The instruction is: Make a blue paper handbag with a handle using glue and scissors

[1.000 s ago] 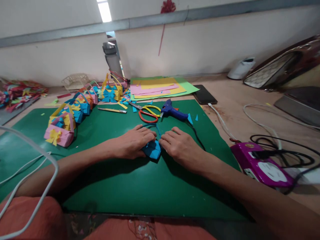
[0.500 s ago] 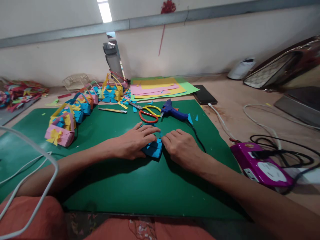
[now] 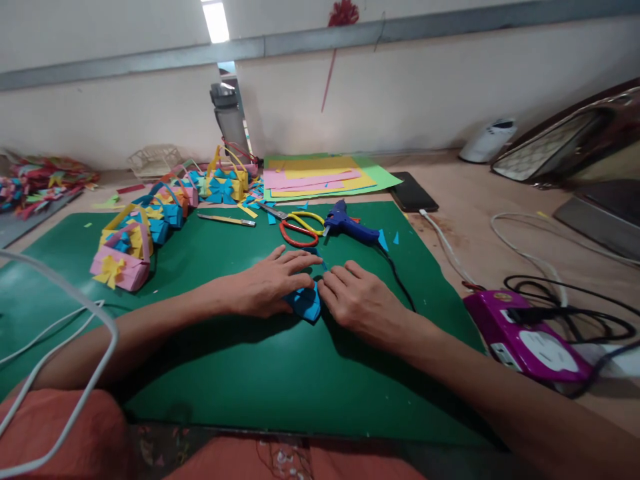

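Observation:
In the middle of a green cutting mat [image 3: 240, 380] lies a small blue paper basket [image 3: 306, 308], largely covered by my hands. My left hand [image 3: 270, 283] rests across its top and left side, fingers bent over it and holding it to the mat. At the basket's right edge, my right hand [image 3: 357, 300] is closed in a pinch on the blue paper; its fingertips are partly hidden. Just beyond lie scissors [image 3: 300, 233] with red and yellow handles and a blue glue gun [image 3: 350, 223].
Finished paper baskets [image 3: 123, 263] in several colours line the left. A box cutter [image 3: 227, 219] lies behind my left hand. Coloured paper sheets [image 3: 325, 177], a grey bottle [image 3: 230, 123] and a phone [image 3: 413, 192] stand farther back. At right sits a purple power strip [image 3: 530, 340] with cables.
The basket has turned slightly and shifted a little left between my hands. My left fingers have spread a bit, and my right hand keeps its pinch beside it. The view has shifted slightly.

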### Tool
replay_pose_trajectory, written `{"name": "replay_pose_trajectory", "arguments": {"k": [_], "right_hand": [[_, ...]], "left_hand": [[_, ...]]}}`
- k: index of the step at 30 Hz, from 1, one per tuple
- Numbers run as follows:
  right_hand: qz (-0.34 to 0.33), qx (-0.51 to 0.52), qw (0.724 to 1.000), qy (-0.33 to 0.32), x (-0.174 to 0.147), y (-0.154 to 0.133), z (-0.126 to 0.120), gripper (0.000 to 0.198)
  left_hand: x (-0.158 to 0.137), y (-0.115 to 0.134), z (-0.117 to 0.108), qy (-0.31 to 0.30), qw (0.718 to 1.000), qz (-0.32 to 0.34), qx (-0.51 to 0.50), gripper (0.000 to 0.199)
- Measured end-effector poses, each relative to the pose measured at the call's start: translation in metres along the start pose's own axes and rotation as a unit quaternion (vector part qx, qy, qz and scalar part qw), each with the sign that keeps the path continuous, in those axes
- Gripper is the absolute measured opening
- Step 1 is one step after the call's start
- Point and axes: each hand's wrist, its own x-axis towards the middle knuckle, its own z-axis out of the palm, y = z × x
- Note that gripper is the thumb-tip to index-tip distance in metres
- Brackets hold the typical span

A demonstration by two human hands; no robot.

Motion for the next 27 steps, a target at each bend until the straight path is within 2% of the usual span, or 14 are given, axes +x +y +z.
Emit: {"name": "replay_pose_trajectory", "arguments": {"k": [5,15,22,27], "right_hand": [[-0.018,-0.019,1.0,-0.003,0.002,-0.004,-0.001,0.025],[-0.049,-0.043,0.998,0.012,0.002,-0.002,0.0,0.024],[-0.022,-0.05,0.998,-0.008,0.0,-0.004,0.005,0.019],[0.028,-0.03,0.999,-0.014,0.0,0.002,0.011,0.019]], "left_hand": [[-0.001,0.0,0.001,-0.003,0.998,-0.017,-0.057,0.037],[-0.001,-0.002,-0.002,-0.018,0.993,-0.004,-0.112,0.038],[-0.001,-0.005,-0.002,-0.013,0.99,-0.009,-0.141,0.036],[-0.001,-0.005,-0.005,-0.003,0.991,-0.014,-0.136,0.037]]}}
